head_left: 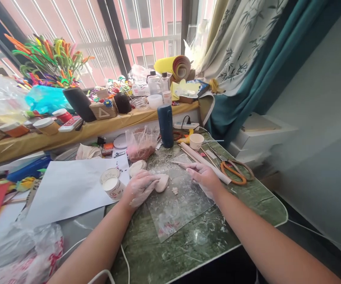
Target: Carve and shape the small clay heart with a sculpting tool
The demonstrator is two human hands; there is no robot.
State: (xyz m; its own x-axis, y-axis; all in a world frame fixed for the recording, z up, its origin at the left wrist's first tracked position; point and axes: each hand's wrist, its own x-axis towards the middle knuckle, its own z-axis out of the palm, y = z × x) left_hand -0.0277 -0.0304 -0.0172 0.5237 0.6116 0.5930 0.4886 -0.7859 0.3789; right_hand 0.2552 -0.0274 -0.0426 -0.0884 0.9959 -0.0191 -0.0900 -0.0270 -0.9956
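My left hand [141, 187], dusted with white powder, has its fingers closed on the edge of a pale lump of clay [162, 184] on a clear plastic sheet [178, 213]. My right hand [203, 178], also powdery, pinches a thin pointed tool [177, 163] whose tip points left, above the sheet and apart from the lump. The tool's exact kind is hard to make out. A small crumb of clay [175, 191] lies between the hands. Behind my left hand sits another pale clay piece [137, 167]. An open white tub [113, 187] stands beside my left wrist.
A dark blue bottle [165, 126] stands upright at the back, near a bag of pinkish material [142, 148]. Right of the sheet lie a pale rolling pin [206, 162] and orange-handled scissors [233, 173]. A paper cup [196, 141] stands behind them. White paper [70, 189] covers the left side.
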